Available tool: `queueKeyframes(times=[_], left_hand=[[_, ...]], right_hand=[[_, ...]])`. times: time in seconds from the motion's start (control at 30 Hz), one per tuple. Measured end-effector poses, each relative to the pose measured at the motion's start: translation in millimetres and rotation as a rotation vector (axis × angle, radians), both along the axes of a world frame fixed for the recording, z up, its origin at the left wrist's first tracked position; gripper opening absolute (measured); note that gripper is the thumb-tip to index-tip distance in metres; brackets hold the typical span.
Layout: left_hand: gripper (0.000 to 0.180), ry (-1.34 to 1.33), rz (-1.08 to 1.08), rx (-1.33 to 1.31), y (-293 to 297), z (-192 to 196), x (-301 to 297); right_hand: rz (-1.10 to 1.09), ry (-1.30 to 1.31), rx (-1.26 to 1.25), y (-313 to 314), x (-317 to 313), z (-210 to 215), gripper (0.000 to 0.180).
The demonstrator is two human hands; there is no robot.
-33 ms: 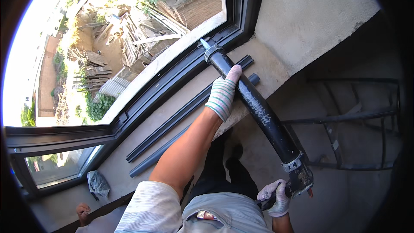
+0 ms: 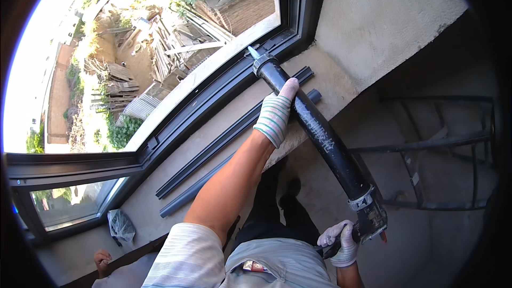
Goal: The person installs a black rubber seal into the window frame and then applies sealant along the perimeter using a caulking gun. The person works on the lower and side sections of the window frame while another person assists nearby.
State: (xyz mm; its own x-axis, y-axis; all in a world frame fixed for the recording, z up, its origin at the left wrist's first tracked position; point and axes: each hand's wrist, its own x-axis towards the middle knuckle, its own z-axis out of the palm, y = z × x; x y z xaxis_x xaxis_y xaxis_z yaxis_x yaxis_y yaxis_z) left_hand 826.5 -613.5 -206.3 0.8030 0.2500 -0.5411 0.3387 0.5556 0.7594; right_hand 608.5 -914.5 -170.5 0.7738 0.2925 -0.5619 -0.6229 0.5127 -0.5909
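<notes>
A long black caulking gun [image 2: 325, 133] slants across the view, its pale blue nozzle [image 2: 253, 52] at the lower track of the dark window frame [image 2: 208, 101]. Whether the tip touches the track I cannot tell. My left hand [image 2: 276, 114], in a striped knit glove, is wrapped round the barrel near its front end, thumb on top. Lower right, my gloved right hand [image 2: 344, 242] is closed round the gun's handle at the rear; its trigger is mostly hidden by the fingers.
Two dark profile strips [image 2: 213, 152] lie on the sill under my left forearm. A plastic bag [image 2: 121, 225] sits at the left near a co-worker's hand [image 2: 102, 258]. A black metal ladder-like frame [image 2: 426, 146] is at the right. A concrete wall [image 2: 384, 21] borders the window.
</notes>
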Motion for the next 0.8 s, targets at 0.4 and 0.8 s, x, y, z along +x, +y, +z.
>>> queueKeyframes(times=[0.4,0.8], left_hand=[[0.041,0.04,0.005,0.0,13.9,-5.1,-18.7],[0.041,0.004,-0.021,-0.009,32.1,-0.8,-47.2]], right_hand=[[0.0,-0.046,-0.034,22.6,-27.5,4.2,0.042],[-0.046,-0.011,-0.014,42.3,-66.3,-6.0,0.042]])
